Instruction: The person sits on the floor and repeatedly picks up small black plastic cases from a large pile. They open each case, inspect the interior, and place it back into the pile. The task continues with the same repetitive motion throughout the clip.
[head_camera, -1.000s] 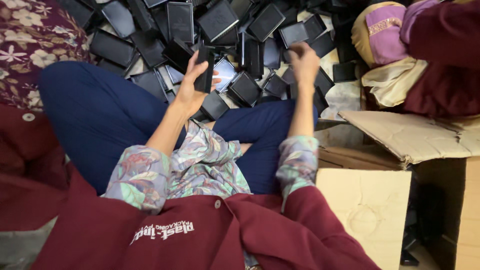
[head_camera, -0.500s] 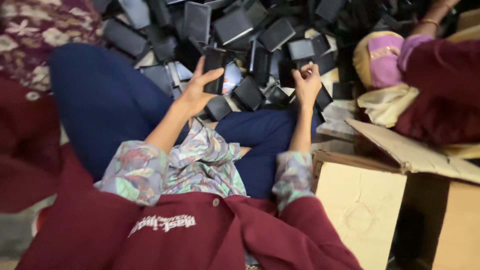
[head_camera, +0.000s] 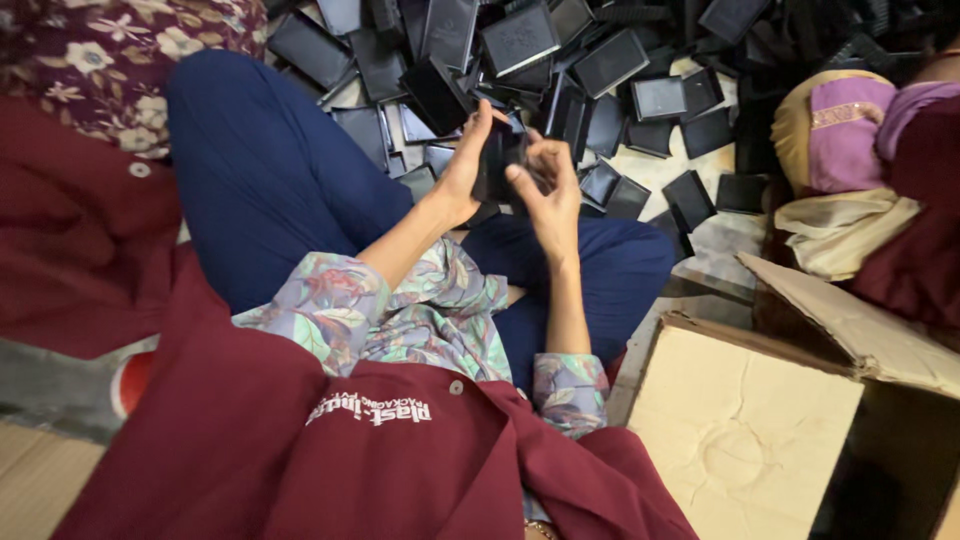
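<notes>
- Black plastic makes up the small flat piece (head_camera: 497, 160) held between both hands, raised just above the lap, apparently so it can be turned and looked over at close range.
- The left hand (head_camera: 466, 165) curls around the piece's left edge, fingers closed on it, thumb on top.
- The right hand (head_camera: 548, 190) closes on the right edge, fingers bent, steadying it.
- A heap of black plastic trays (head_camera: 520, 60) covers the floor ahead, within arm's reach, tipped at all angles.
- A brown cardboard box (head_camera: 760, 430) stands open at the right, its flap folded outward, plain with no label visible.
- A neighbouring person's maroon sleeve (head_camera: 920, 200) lies at the far right.
</notes>
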